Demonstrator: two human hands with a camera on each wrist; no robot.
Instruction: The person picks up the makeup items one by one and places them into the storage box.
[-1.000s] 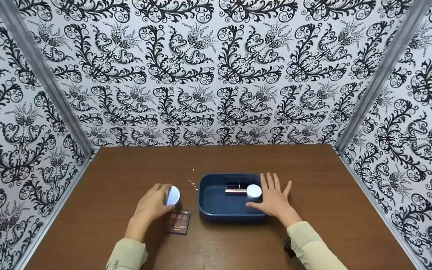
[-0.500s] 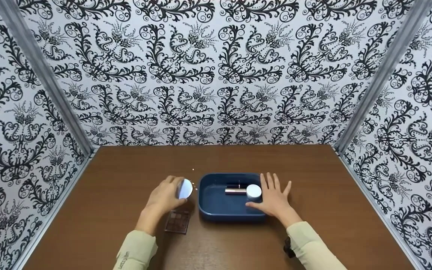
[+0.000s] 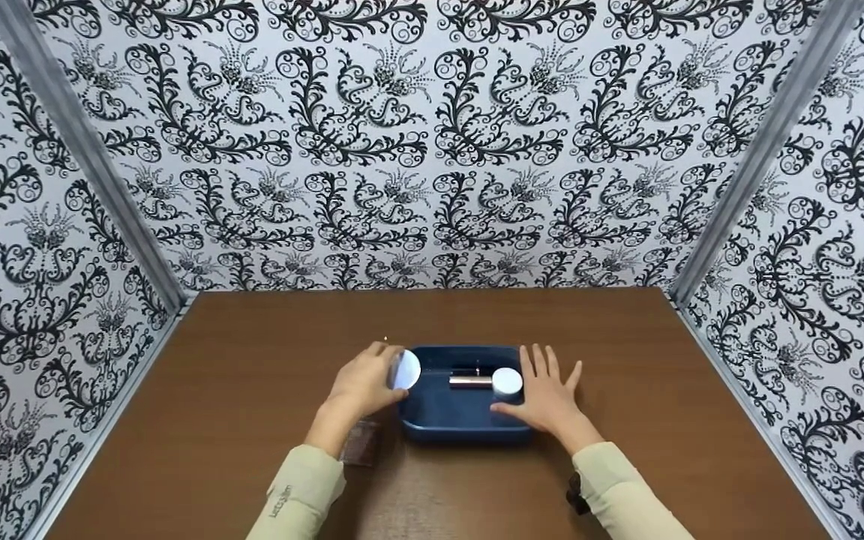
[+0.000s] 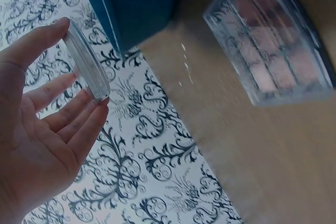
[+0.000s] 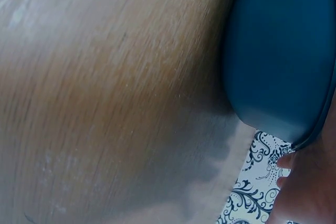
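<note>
My left hand [image 3: 364, 383] pinches a round compact [image 3: 407, 370] between thumb and fingertips, over the left rim of a blue tray [image 3: 469, 433]. In the left wrist view the compact [image 4: 88, 60] is thin, with a clear edge, and stands tilted. My right hand [image 3: 550, 397] rests against the tray's right side, fingers straight and spread, thumb over the rim. Inside the tray lie a shiny rose-coloured cosmetic tube [image 3: 469, 382] and a white-topped round container [image 3: 507, 382], close to the right thumb. The right wrist view shows mostly the tray's outer wall [image 5: 283, 51].
An eyeshadow palette [image 4: 278, 40] lies on the brown table [image 3: 267, 330] left of the tray, partly behind the left forearm in the head view. Patterned walls [image 3: 432, 150] enclose the table's back and sides.
My left hand has carried the compact rightward and slightly away from me, from above the palette to the tray's left rim. The right hand and tray have stayed in place.
</note>
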